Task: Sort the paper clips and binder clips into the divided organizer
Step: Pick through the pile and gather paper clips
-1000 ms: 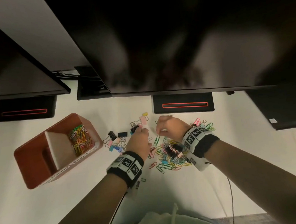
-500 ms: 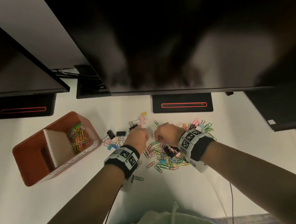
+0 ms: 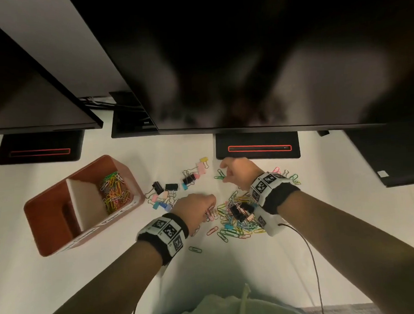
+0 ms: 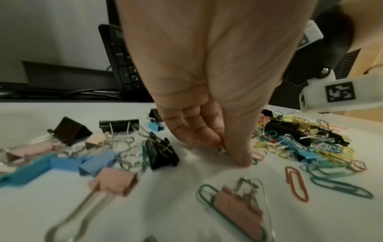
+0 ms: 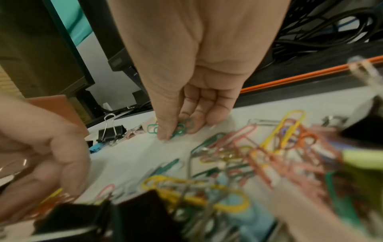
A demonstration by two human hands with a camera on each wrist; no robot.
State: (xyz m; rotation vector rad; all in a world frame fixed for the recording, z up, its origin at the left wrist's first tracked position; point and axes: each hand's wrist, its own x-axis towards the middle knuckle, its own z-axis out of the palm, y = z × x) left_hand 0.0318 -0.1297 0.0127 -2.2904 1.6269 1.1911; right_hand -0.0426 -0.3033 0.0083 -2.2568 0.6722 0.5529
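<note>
A red-brown divided organizer [image 3: 49,227] stands at the left, with colourful paper clips [image 3: 113,193] in its right compartment. A mixed pile of paper clips and binder clips [image 3: 238,220] lies at the centre. Loose binder clips [image 3: 164,195] lie between the box and the pile, and more binder clips [image 3: 192,176] lie farther back. My left hand [image 3: 210,208] is at the pile's left edge; its thumb and fingers [image 4: 230,152] pinch paper clips against the table. My right hand [image 3: 223,174] is beyond the pile and pinches green paper clips [image 5: 182,128] between thumb and fingers.
Black monitors overhang the back of the white table. Their stands [image 3: 257,148] [image 3: 39,151] sit just behind the clips. A cable [image 3: 309,254] trails from my right wrist toward the table's front edge. One green paper clip [image 3: 195,249] lies alone near my left wrist.
My right hand has moved away from the pile's middle to the green paper clips farther back. My left hand has drawn back from the far binder clips to the pile's left edge.
</note>
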